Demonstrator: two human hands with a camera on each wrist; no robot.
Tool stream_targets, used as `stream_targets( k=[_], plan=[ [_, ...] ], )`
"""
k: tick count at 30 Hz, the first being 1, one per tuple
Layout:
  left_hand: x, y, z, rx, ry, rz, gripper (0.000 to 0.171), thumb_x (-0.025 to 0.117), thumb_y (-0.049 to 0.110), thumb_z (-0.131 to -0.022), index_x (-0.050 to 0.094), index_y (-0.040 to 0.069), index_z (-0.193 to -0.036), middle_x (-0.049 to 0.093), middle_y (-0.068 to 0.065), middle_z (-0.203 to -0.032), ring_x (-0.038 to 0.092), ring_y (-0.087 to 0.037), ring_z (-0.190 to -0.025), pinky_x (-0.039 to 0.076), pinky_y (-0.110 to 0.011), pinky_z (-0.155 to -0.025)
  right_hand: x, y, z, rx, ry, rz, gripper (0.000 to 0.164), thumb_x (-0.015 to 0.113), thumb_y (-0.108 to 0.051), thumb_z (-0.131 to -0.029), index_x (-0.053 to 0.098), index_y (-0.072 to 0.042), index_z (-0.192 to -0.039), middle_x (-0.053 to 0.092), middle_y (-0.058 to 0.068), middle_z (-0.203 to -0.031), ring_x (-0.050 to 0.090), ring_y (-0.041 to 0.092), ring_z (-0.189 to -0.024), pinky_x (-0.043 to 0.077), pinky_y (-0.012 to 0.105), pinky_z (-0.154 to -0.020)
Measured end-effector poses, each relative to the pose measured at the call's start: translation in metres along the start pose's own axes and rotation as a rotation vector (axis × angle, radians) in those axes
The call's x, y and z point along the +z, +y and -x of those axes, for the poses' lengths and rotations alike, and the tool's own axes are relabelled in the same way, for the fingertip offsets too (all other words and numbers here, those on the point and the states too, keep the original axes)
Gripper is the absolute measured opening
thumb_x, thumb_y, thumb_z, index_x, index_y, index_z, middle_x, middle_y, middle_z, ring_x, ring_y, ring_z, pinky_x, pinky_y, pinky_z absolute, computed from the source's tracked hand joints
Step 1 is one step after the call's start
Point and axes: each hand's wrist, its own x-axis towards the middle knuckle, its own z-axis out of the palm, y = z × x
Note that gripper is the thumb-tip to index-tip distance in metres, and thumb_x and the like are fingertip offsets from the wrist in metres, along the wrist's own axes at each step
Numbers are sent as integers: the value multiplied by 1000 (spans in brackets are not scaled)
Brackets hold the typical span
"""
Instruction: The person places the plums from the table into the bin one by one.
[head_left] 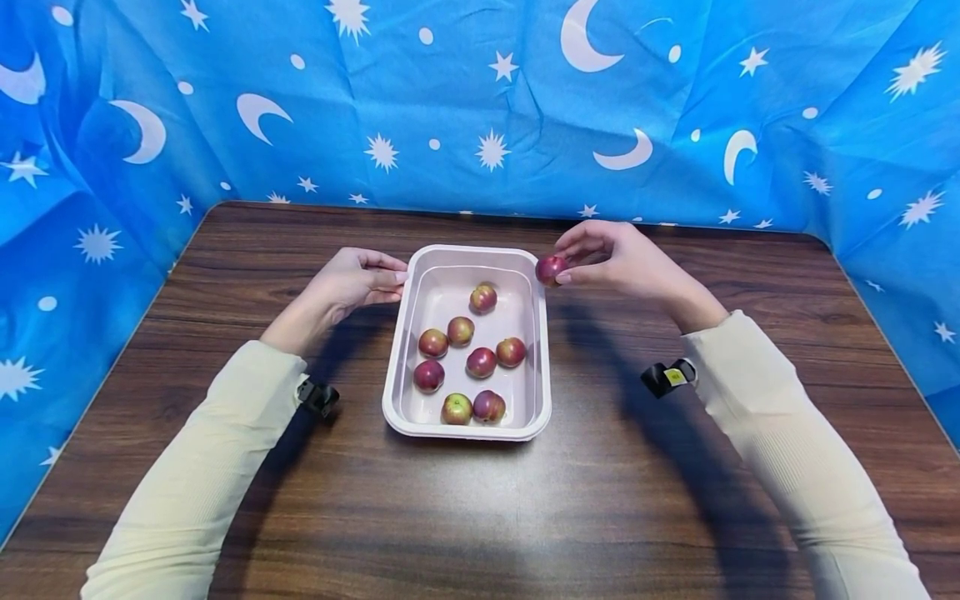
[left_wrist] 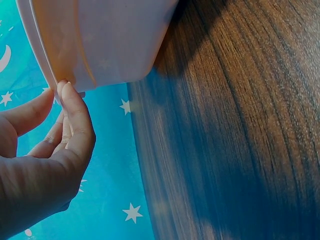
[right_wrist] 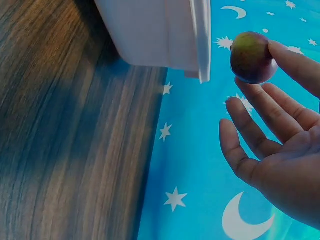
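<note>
A white plastic tray point(head_left: 468, 425) stands on the table with several red-and-green plums point(head_left: 481, 362) spread over its floor. At its far left side, my left hand point(head_left: 352, 283) pinches the rim between thumb and fingers; the left wrist view shows this hand point(left_wrist: 55, 145) at the tray's edge point(left_wrist: 115, 50). Beside the far right rim, my right hand point(head_left: 618, 262) holds one dark red plum point(head_left: 551, 270) by its fingertips. The right wrist view has that plum point(right_wrist: 252, 57) between thumb and fingers, apart from the tray wall point(right_wrist: 155, 35).
The brown wood-grain table point(head_left: 480, 517) carries the tray near its far middle. A blue cloth point(head_left: 465, 100) with white moons and stars hangs behind and at both sides. Small black cameras sit at both wrists, under the cream sleeves point(head_left: 780, 425).
</note>
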Motion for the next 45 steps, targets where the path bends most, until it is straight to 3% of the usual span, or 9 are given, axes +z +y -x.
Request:
stream_targets(
  k=[8, 17, 23, 27, 34, 45],
  plan=[
    [0, 0, -1, 3, 3, 18, 32, 52, -6, -89, 45, -17, -119, 61, -6, -80, 61, -10, -69, 55, -27, -78, 6, -8, -4, -53, -10, -6, 35, 73, -14, -79, 59, -4, -109, 65, 8, -99, 60, 18, -92, 51, 32, -82],
    [-1, -1, -2, 2, 2, 9, 33, 52, -5, -89, 45, -16, -120, 61, -6, -82, 62, -10, -70, 54, -28, -79, 18, -13, -7, -93, -46, -55, 34, 73, -8, -78, 58, 1, -107, 65, 11, -96, 61, 21, -90, 54, 26, -75],
    [-1, 0, -1, -2, 6, -5, 33, 52, -5, -90, 45, -16, -120, 60, -7, -83, 61, -10, -71, 53, -29, -81, 25, -13, -9, -143, -90, -84, 36, 72, -4, -78, 56, 5, -109, 64, 12, -96, 60, 22, -89, 54, 33, -77],
    [-1, -1, -1, 0, 3, -1, 33, 52, -5, -90, 45, -16, -120, 60, -6, -82, 61, -10, -70, 53, -29, -82, 29, -12, -9, -142, -116, -87, 36, 72, -4, -78, 56, 5, -109, 64, 13, -96, 60, 22, -89, 54, 35, -78],
    [0, -2, -1, 8, 4, 2, 33, 55, -4, -89, 46, -16, -118, 61, -5, -78, 62, -10, -69, 54, -30, -81, 32, -12, -10, -126, -117, -84, 35, 72, -5, -78, 56, 5, -108, 64, 14, -97, 60, 22, -88, 54, 28, -72],
    [0, -3, -2, 21, 7, -9, 32, 56, -3, -88, 47, -15, -117, 61, -7, -82, 62, -11, -71, 53, -31, -82, 31, -11, -7, -155, -111, -103, 32, 70, -1, -79, 56, 5, -106, 63, 19, -99, 61, 22, -88, 54, 33, -75]
  ],
)
